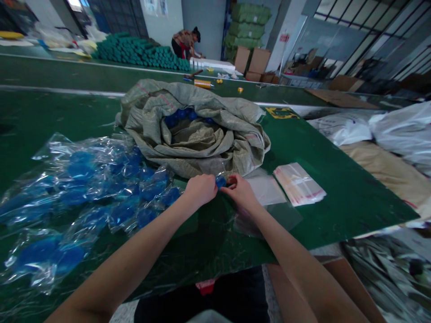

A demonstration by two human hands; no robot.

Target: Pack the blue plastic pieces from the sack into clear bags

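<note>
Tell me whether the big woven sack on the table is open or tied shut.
Open. The sack lies slumped with its mouth rolled down and wide, and blue pieces show inside the opening.

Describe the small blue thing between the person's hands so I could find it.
On the green table, find the crumpled grey sack. Just before it, the left hand and right hand pinch one small blue piece. The other blue pieces lie in the sack or in clear bags leftward, untouched.
</note>
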